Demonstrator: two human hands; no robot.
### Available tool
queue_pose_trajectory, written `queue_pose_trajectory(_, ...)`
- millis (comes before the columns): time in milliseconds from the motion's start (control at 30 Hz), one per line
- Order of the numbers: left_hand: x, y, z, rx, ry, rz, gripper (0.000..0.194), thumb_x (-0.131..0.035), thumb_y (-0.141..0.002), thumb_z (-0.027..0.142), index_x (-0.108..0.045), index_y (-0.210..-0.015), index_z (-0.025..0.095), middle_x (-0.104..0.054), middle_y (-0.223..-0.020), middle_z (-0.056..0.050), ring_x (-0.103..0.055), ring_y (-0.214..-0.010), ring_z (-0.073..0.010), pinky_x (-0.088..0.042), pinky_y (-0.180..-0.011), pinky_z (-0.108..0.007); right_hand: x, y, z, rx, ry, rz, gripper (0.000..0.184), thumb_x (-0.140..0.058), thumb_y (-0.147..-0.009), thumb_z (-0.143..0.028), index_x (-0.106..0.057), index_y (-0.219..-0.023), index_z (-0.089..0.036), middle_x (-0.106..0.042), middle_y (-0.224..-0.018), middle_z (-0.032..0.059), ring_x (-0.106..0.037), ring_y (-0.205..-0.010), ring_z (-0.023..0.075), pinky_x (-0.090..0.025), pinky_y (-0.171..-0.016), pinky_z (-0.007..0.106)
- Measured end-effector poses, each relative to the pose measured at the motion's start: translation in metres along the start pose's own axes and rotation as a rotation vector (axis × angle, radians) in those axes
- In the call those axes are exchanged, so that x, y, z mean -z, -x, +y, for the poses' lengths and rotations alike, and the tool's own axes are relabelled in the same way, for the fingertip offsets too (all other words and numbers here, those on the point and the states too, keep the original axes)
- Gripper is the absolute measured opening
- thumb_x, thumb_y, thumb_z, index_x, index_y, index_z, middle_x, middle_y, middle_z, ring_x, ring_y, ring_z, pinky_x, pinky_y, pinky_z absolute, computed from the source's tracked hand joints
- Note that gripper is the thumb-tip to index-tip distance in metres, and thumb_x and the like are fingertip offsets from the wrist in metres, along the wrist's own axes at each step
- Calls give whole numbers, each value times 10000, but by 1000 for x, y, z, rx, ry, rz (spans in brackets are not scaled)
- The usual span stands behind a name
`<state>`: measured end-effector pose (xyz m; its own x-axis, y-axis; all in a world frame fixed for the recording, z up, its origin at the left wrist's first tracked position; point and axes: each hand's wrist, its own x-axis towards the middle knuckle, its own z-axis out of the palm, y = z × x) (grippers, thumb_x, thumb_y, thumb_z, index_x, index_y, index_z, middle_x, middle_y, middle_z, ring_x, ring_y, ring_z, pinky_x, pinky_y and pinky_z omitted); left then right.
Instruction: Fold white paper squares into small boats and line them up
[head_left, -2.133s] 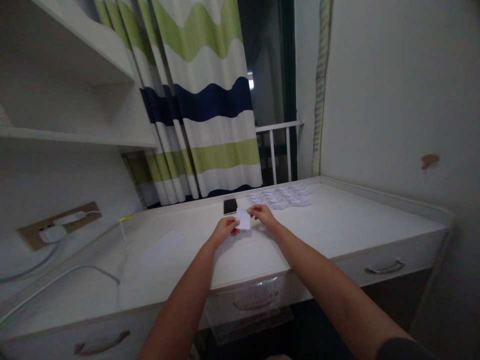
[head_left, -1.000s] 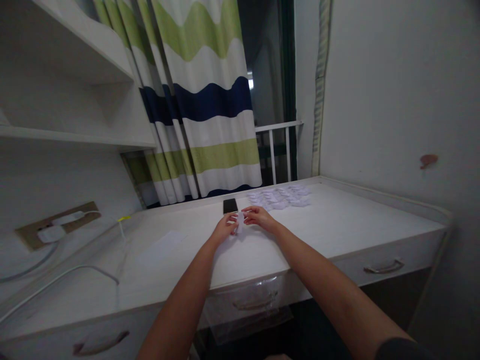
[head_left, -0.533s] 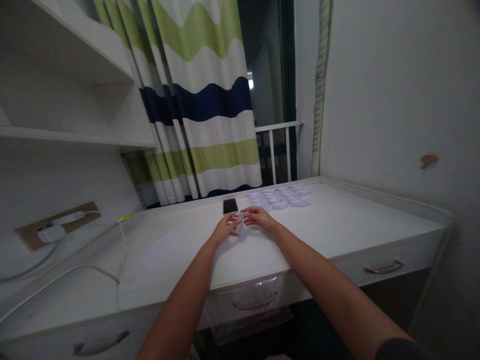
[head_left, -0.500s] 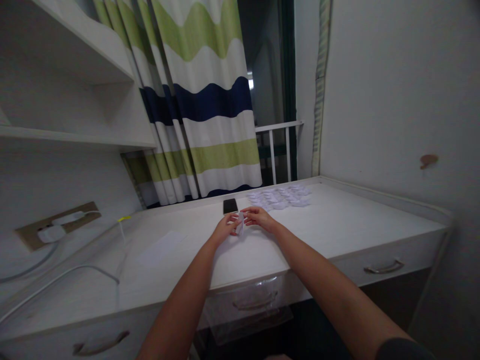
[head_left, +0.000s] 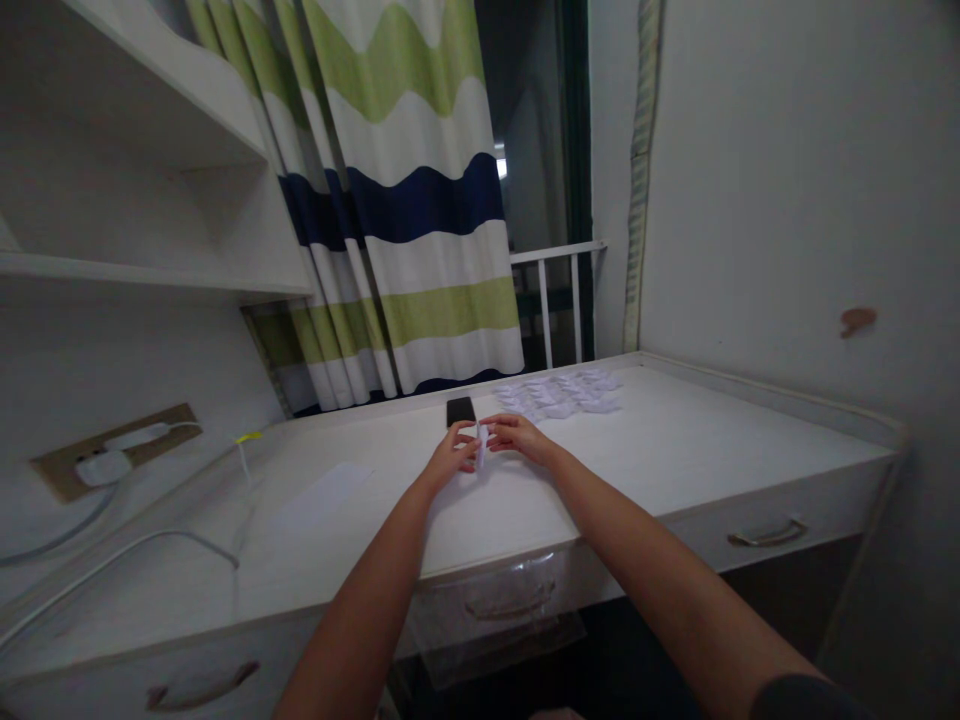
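Both hands, left [head_left: 451,459] and right [head_left: 520,434], pinch folded white paper [head_left: 481,446] upright between fingertips, near black smartphone [head_left: 461,411]; paper pieces [head_left: 559,393] beyond on counter [head_left: 675,440].

Coming through on my screen now, a curtain [head_left: 420,200] in wavy bands of lime green, white and navy, next to a dark green window frame [head_left: 578,150]! The worktop [head_left: 675,430] reads plain white, and so do the folded paper [head_left: 481,446] and the scattered paper pieces [head_left: 559,392], with a black phone [head_left: 460,411] the one dark block there. And on the pale wall [head_left: 787,180], a lone reddish-brown mark [head_left: 857,320].
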<state>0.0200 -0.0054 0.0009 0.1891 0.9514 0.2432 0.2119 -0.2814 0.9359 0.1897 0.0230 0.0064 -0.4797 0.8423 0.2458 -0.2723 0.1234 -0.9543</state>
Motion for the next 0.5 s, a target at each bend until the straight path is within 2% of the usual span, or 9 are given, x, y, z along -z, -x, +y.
queue_pose_trajectory(133,2,-1,-1,-19,13,-43,483,-505,-721,359,-380,-1177,261,-538,-879,-31,-572,-669,-119,-476,-512,-219,1,-1,1,6,-16,14,223,-602,-666,-172,-630,-887,-173,-646,-709,17,-600,-578,96,-489,-628,245)
queue_pose_trajectory(300,1,-3,-2,28,40,0,333,-421,-732,332,-455,-1055,259,-521,-804,-5,-532,-607,-104,-465,-483,-219,3,-4,5,10,-6,25,216,-562,-659,-138,-623,-865,-162,-636,-669,13,-584,-565,96,-489,-623,254)
queue_pose_trajectory(400,0,-2,1,21,51,40,275,-431,-724,355,-456,-975,245,-487,-730,16,-505,-572,-108,-448,-451,-216,2,-4,5,18,-3,20,205,-550,-651,-130,-623,-841,-154,-628,-648,8,-579,-564,95,-487,-622,252)
queue_pose_trajectory(500,-1,0,3,30,43,54,301,-475,-702,402,-420,-948,238,-472,-714,26,-500,-552,-124,-432,-409,-228,0,-1,3,14,-11,10,194,-546,-647,-129,-622,-824,-151,-623,-641,0,-574,-556,94,-486,-626,254)
